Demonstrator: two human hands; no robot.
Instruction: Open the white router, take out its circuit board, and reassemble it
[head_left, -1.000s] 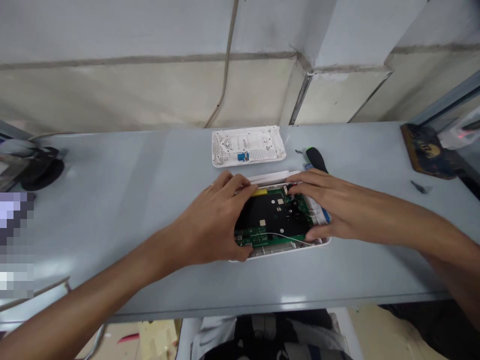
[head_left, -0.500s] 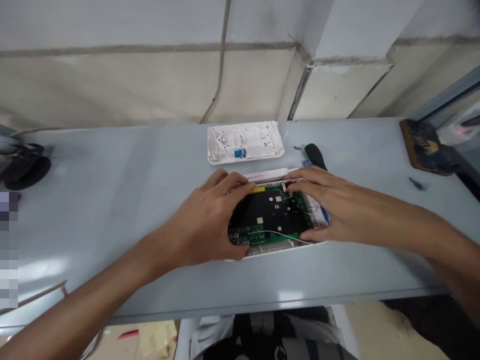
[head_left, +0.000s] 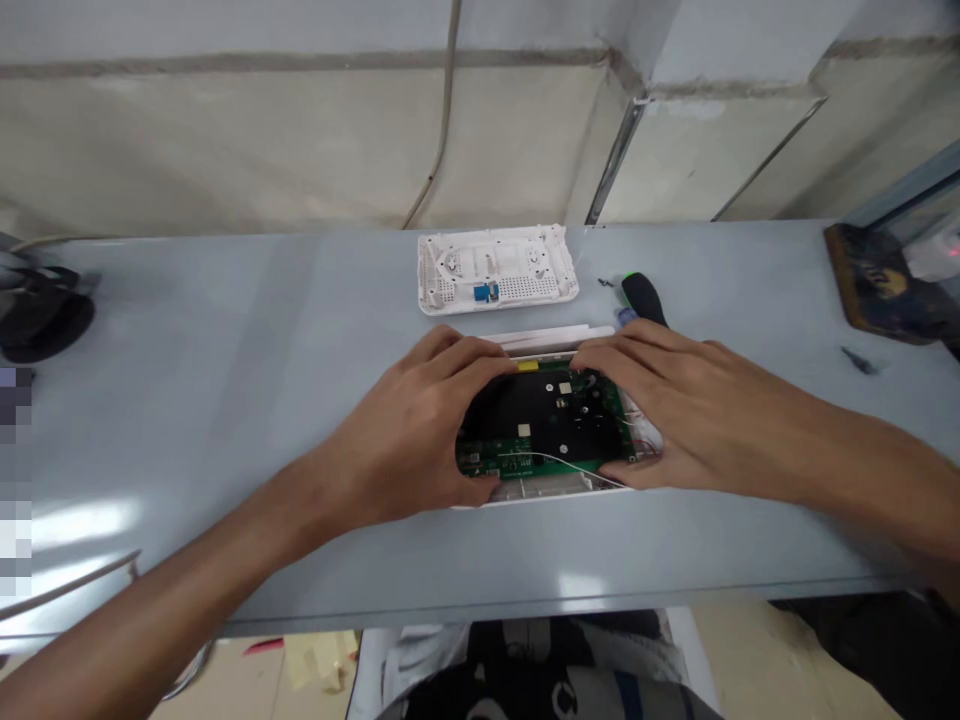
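Note:
A green circuit board with a black plate (head_left: 525, 415) lies in an open white housing (head_left: 551, 492) on the grey table. My left hand (head_left: 427, 420) grips the left end, fingers on the back edge and thumb at the front edge. Around the right end is my right hand (head_left: 667, 410), its thumb by the board's front right corner and its fingertips at the back. A thin white wire crosses the front of the board. Behind the housing sits a white perforated cover (head_left: 499, 268) with a blue part (head_left: 484, 292) on it.
A black and green screwdriver (head_left: 643, 298) lies behind my right hand, near small screws (head_left: 605, 283). At the right are a dark block (head_left: 877, 285) and a small dark bit (head_left: 859, 361). A black object (head_left: 49, 315) stands far left. The table's front edge (head_left: 525, 614) runs below.
The camera view has shifted slightly. My right fingers have moved a little over the back right of the board, and the housing's right end shows less of the blue item beside it.

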